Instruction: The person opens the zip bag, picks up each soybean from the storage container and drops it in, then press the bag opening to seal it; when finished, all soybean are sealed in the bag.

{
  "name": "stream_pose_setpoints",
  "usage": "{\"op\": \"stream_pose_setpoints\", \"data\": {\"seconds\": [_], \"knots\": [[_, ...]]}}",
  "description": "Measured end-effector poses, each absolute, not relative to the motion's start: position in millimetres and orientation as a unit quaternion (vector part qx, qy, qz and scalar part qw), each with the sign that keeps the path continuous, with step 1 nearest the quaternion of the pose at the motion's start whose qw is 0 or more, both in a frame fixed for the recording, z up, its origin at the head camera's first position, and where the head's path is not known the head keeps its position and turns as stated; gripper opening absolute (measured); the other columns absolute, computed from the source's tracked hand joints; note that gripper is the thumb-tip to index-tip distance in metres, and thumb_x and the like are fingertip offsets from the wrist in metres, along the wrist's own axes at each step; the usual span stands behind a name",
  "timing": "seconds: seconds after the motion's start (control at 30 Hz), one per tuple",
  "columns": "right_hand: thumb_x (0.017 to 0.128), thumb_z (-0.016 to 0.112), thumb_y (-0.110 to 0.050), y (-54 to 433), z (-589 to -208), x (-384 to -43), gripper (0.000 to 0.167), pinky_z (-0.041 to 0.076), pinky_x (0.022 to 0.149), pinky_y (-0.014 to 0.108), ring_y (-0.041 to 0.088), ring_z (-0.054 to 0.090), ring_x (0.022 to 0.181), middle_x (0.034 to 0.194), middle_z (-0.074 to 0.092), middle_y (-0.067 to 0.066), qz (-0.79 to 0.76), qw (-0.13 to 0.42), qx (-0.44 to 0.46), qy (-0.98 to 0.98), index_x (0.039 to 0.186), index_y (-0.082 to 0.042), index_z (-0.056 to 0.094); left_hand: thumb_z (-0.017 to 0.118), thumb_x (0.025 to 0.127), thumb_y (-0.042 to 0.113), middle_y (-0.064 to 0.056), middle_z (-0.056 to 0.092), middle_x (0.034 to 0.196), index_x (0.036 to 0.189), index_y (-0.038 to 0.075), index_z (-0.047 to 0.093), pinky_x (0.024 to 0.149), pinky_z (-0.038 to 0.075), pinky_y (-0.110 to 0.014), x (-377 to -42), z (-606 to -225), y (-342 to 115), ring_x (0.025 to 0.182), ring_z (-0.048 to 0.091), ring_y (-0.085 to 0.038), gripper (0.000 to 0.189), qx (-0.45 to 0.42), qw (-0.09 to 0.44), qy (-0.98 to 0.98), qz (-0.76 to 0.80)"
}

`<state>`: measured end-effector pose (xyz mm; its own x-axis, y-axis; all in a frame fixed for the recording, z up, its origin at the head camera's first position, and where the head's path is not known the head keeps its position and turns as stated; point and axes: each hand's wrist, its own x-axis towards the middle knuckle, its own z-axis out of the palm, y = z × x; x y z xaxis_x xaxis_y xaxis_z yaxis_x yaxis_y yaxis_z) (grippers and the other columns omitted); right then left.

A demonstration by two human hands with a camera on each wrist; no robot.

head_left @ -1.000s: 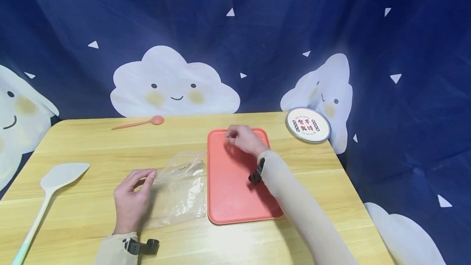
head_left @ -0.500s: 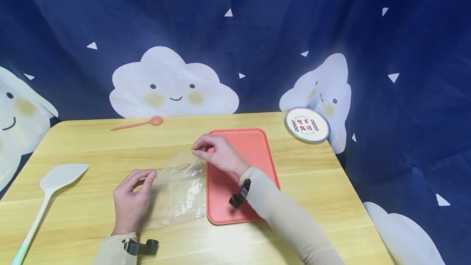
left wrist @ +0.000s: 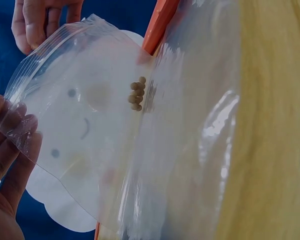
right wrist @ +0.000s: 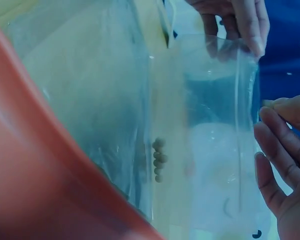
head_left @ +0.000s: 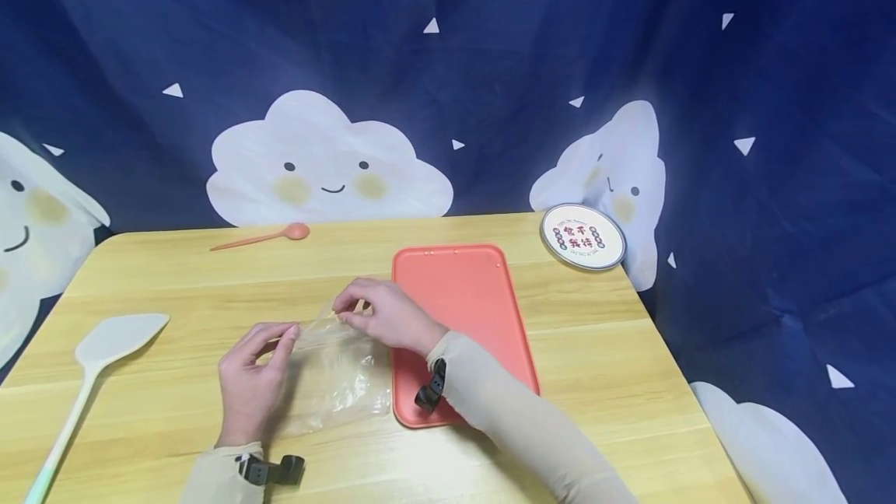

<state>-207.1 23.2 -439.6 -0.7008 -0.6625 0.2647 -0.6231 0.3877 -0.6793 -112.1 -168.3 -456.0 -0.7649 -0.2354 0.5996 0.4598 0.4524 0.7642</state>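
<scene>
We are pinching the mouth of a clear zip bag [head_left: 336,368] with our left hand [head_left: 250,383], finger and thumb closing on its near edge. Our right hand [head_left: 381,316] is gripping the opposite lip, fingertips curled over it. A small cluster of beans [left wrist: 137,93] is lying inside the bag between both hands. An orange tray [head_left: 470,309] is lying just beyond our right wrist.

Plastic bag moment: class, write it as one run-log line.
left hand: pinches plastic bag mouth | right hand: pinches opposite edge | beans: inside bag | tray: beside bag
</scene>
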Motion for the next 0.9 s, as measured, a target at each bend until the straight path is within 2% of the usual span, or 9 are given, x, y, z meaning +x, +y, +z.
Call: {"op": "stream_pose_setpoints", "data": {"seconds": [0.3,0.53,0.6,0.8,0.9], "knots": [[0.094,0.069,-0.016,37,-439,-212,0.017,0.048,0.086,0.018,0.001,0.054,0.103,0.108,0.064,-0.010,-0.410,0.020,-0.376,0.830,0.110,-0.014,0.070,0.068,0.080,-0.021,-0.021,0.069,0.085,0.087,-0.010,0.071,0.078,0.051,-0.011,-113,-455,-170,0.085,0.062,-0.001,0.013,-0.079,0.333,-0.790,-0.509],[0.095,0.067,-0.016,68,-428,-222,0.016,0.052,0.085,0.038,0.017,0.057,0.099,0.107,0.063,-0.007,-0.440,0.014,-0.331,0.835,0.109,-0.012,0.070,0.068,0.080,-0.021,-0.021,0.069,0.085,0.087,-0.010,0.071,0.078,0.050,-0.011,-113,-455,-172,0.085,0.062,-0.001,0.013,-0.079,0.333,-0.791,-0.507],[0.094,0.067,-0.015,79,-426,-226,0.015,0.052,0.086,0.042,0.017,0.057,0.098,0.106,0.063,-0.006,-0.430,0.004,-0.323,0.843,0.109,-0.012,0.070,0.068,0.080,-0.020,-0.021,0.069,0.085,0.087,-0.010,0.071,0.078,0.050,-0.011,-113,-455,-173,0.085,0.062,-0.002,0.013,-0.079,0.332,-0.791,-0.507],[0.094,0.068,-0.015,123,-429,-245,0.015,0.053,0.085,0.040,0.018,0.059,0.098,0.103,0.064,-0.005,-0.383,-0.006,-0.272,0.883,0.108,-0.012,0.069,0.068,0.081,-0.019,-0.020,0.070,0.086,0.087,-0.009,0.071,0.077,0.050,-0.011,-112,-454,-174,0.086,0.063,-0.002,0.012,-0.075,0.328,-0.792,-0.509],[0.092,0.069,-0.011,149,-437,-259,0.016,0.052,0.086,0.039,0.020,0.061,0.098,0.103,0.065,0.000,-0.342,-0.018,-0.250,0.906,0.107,-0.008,0.069,0.068,0.080,-0.020,-0.020,0.069,0.085,0.087,-0.009,0.071,0.077,0.051,-0.011,-113,-455,-174,0.084,0.063,-0.002,0.013,-0.078,0.332,-0.791,-0.508]]}}
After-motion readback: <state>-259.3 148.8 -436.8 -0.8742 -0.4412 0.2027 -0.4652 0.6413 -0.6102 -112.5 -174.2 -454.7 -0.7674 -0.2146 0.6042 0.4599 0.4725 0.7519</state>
